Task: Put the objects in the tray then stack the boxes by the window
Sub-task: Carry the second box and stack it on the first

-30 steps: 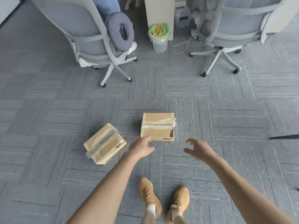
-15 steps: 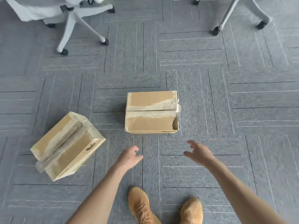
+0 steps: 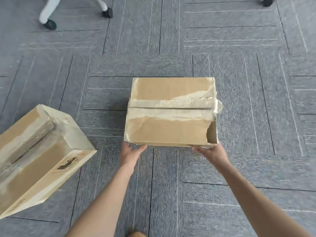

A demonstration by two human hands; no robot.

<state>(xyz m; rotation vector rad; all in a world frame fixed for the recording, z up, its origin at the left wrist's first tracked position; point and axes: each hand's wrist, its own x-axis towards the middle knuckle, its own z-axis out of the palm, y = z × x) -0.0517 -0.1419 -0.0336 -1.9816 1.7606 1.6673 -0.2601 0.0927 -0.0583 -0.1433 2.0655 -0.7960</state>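
A worn cardboard box (image 3: pixel 171 113) with torn tape and a ripped near-right corner sits on the grey carpet at the centre. My left hand (image 3: pixel 130 152) is at its near-left bottom corner, fingertips under the edge. At the near-right bottom corner my right hand (image 3: pixel 211 152) touches the edge the same way. Both hands grip the box's near side. A second taped cardboard box (image 3: pixel 41 154) lies tilted on the carpet to the left, apart from my hands.
White chair legs with black castors (image 3: pixel 49 23) stand at the top left, and another castor (image 3: pixel 269 0) shows at the top right. Grey carpet tiles (image 3: pixel 256 117) lie all around the boxes. A tan shoe tip (image 3: pixel 136 234) shows at the bottom edge.
The view has dropped closer to the floor. Both hands have moved forward from open air to the near bottom edge of the centre box and taken hold of it.
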